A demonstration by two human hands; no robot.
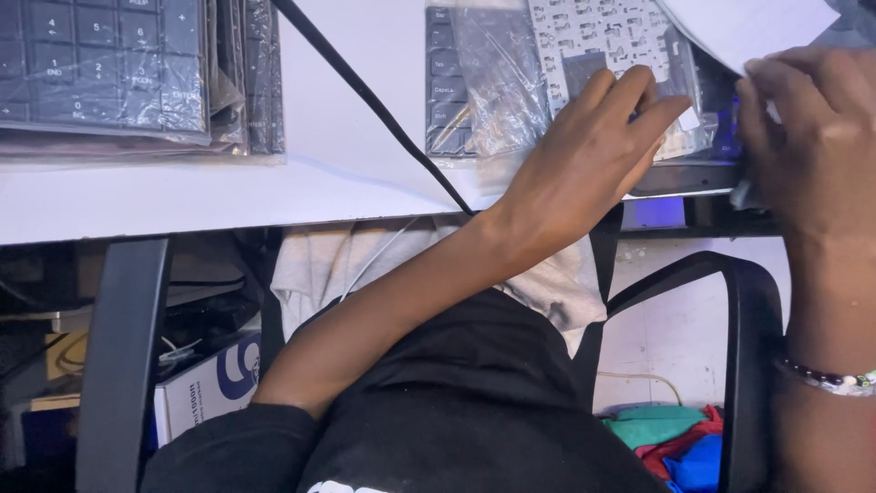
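My left hand (pixel 589 151) lies flat, fingers together, on a clear plastic bag (pixel 497 87) that covers a black laptop keyboard (pixel 447 82) and a white perforated keyboard backing sheet (pixel 602 36). My right hand (pixel 808 132) is at the right edge of that stack, fingers curled on the plastic by a dark edge; a white paper sheet (pixel 748 27) lies just above it. A beaded bracelet (pixel 835 379) is on my right wrist. Both hands rest at the front edge of the white table (pixel 319 183).
A stack of bagged black keyboards (pixel 109 73) sits at the table's far left. A black cable (pixel 374 110) runs diagonally across the table. Below are black chair armrests (pixel 119 356), a white cardboard box (pixel 205 383) and coloured cloths (pixel 675 438) on the floor.
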